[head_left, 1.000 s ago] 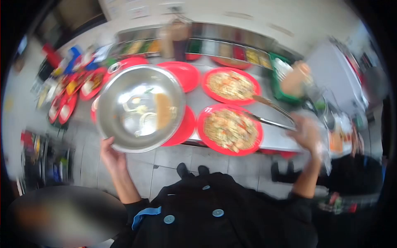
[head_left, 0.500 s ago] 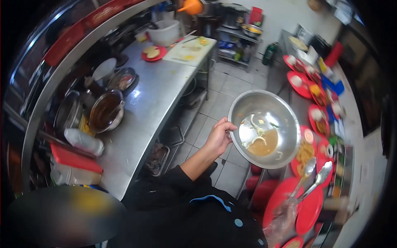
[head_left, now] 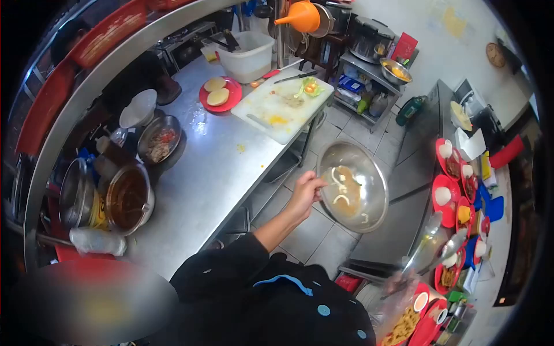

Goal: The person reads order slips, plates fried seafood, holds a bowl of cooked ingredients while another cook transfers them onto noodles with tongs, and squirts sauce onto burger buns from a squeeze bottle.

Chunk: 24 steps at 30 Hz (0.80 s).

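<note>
Pinching the steel mixing bowl [head_left: 375, 179] by its rim with my left hand [head_left: 304, 197], presumably to stay clear of the sauce [head_left: 348, 203], I hold it above floor tiles [head_left: 328, 237]; my blurred, plastic-gloved right hand [head_left: 398, 285] grips tongs [head_left: 426, 238], tips apart.

Head view: from my head, forward and down.
Left hand [head_left: 304, 196]: near, about centre.
Steel rack [head_left: 369, 74]: farther, one o'clock.
</note>
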### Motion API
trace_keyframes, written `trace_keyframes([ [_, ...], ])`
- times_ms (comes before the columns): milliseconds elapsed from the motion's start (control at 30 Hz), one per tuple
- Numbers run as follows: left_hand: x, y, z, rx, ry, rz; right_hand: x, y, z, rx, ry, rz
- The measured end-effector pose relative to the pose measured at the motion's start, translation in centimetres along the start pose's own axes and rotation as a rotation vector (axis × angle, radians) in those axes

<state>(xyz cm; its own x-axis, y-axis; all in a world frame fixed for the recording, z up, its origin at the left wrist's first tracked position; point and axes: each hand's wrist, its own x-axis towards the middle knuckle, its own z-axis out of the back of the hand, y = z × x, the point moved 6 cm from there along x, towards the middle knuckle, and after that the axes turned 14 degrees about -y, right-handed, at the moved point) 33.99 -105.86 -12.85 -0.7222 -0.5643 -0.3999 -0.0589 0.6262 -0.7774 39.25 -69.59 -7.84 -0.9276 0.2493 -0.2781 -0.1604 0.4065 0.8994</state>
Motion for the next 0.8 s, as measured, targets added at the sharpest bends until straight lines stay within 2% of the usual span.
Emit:
trace_keyframes([
  [67,7.7,2.9,-5.5,-0.038,0.03,0.044,5.3,1.3,-2.7,0.068,-0.069,0.064],
  [100,10.7,4.2,-7.6,-0.08,0.068,0.078,8.5,1.5,-2.1,-0.001,0.075,0.119],
  [133,13.3,4.8,-9.8,-0.084,0.068,0.079,10.6,2.3,-3.2,-0.021,0.068,0.128],
  [233,21.0,7.2,-16.0,-0.253,0.023,0.096,19.4,3.8,-3.9,-0.055,0.027,0.148],
  [267,23.7,7.8,-17.7,-0.322,-0.012,0.111,23.1,4.5,-4.7,-0.091,0.079,0.123],
  [300,26.5,7.8,-19.2,-0.386,-0.049,0.118,26.7,5.0,-5.8,-0.12,0.135,0.094],
  [333,29.6,8.7,-20.3,-0.428,-0.084,0.133,29.7,6.2,-7.6,-0.189,0.058,0.128],
  [367,32.9,9.3,-21.2,-0.447,-0.086,0.127,32.6,7.8,-10.7,-0.217,0.152,0.159],
  [433,39.1,11.1,-21.9,-0.674,-0.048,0.164,38.4,9.8,-16.7,-0.24,0.287,0.21],
  [467,42.1,12.5,-21.8,-0.837,-0.193,0.195,41.0,10.7,-19.3,-0.29,0.251,0.244],
  [500,45.4,13.6,-21.4,-0.854,-0.218,0.193,43.3,11.6,-22.5,-0.342,0.216,0.276],
  [567,51.6,16.6,-19.7,-1.215,-0.371,0.308,49.1,12.0,-28.5,-0.341,0.459,0.172],
  [667,57.7,18.7,-18.0,-1.366,-0.524,0.367,53.5,11.3,-38.7,-0.341,0.528,0.213],
  [700,59.6,19.2,-17.5,-1.391,-0.535,0.352,54.9,10.7,-41.5,-0.371,0.562,0.182],
  [800,66.0,20.8,-14.8,-1.737,-0.76,0.224,60.7,8.4,-48.1,-0.442,0.679,0.147],
])
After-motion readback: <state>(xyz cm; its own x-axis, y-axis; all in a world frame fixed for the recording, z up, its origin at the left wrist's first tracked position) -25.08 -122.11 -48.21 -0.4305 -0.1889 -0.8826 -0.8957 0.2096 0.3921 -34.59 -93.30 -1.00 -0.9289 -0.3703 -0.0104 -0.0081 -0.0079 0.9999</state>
